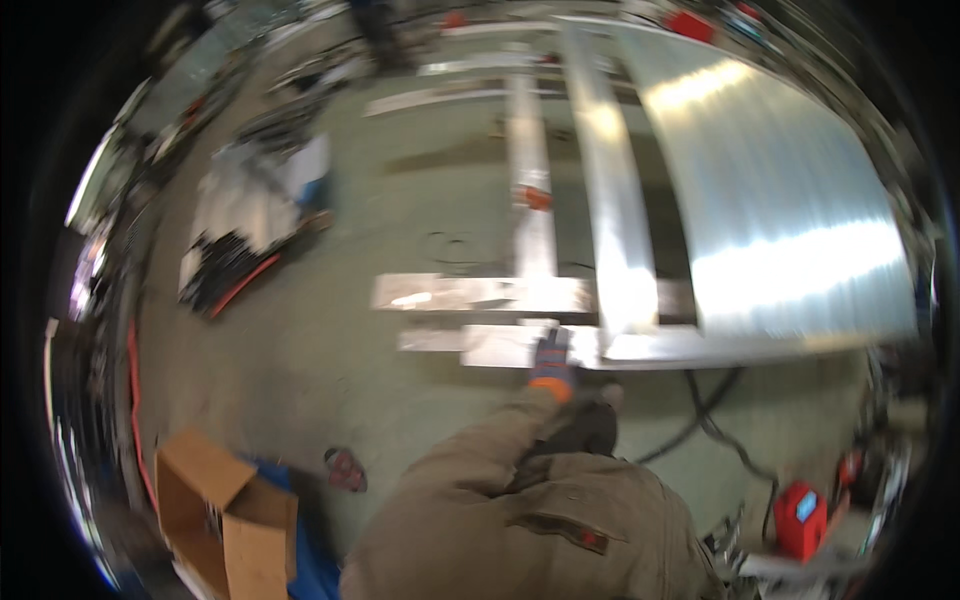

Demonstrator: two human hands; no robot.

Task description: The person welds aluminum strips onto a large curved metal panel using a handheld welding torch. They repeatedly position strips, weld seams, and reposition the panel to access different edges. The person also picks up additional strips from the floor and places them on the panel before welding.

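Observation:
My left hand, in a dark grey work glove with an orange cuff, reaches forward over a short pale metal plate. Its fingers look stretched out and lie on or just above that plate; blur hides whether they touch. Just to the right is the near edge of a large shiny metal sheet, beside a long narrow metal strip. Another metal bar, with an orange piece on it, runs away from me toward the far side. My right hand does not show.
Behind the plate, a flat metal bar lies crosswise. An open cardboard box stands at lower left, near a dark red object on the floor. Dark cables run below the sheet toward a red case.

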